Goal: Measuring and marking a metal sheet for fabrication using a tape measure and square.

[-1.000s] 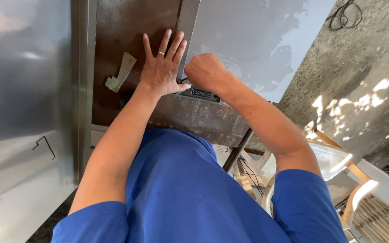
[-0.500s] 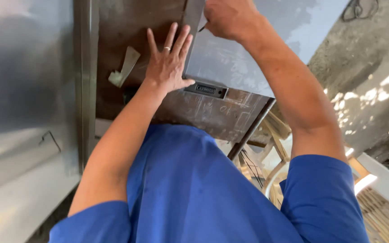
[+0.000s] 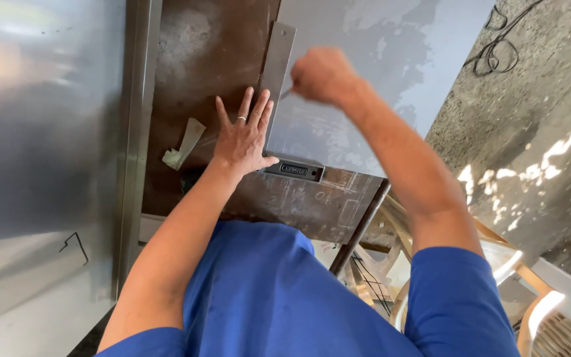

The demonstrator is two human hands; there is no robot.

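Observation:
My left hand (image 3: 242, 135) lies flat, fingers spread, on a metal try square (image 3: 274, 73) whose blade runs away from me and whose dark stock (image 3: 294, 170) sits at the near edge of a grey metal sheet (image 3: 378, 59). A ring is on one finger. My right hand (image 3: 322, 74) is closed around a thin scribing tool (image 3: 286, 93), its tip against the blade's right edge on the sheet. Both rest over a rusty brown workbench (image 3: 203, 59).
A folded scrap of pale tape or paper (image 3: 183, 144) lies on the bench left of my hand. A large shiny steel panel (image 3: 41, 132) stands at the left. Concrete floor (image 3: 536, 119) and light-coloured chairs (image 3: 530, 311) are at the right.
My right hand has moved away from me along the blade's edge, from near the stock to well up the sheet. The left hand has stayed pressed on the square.

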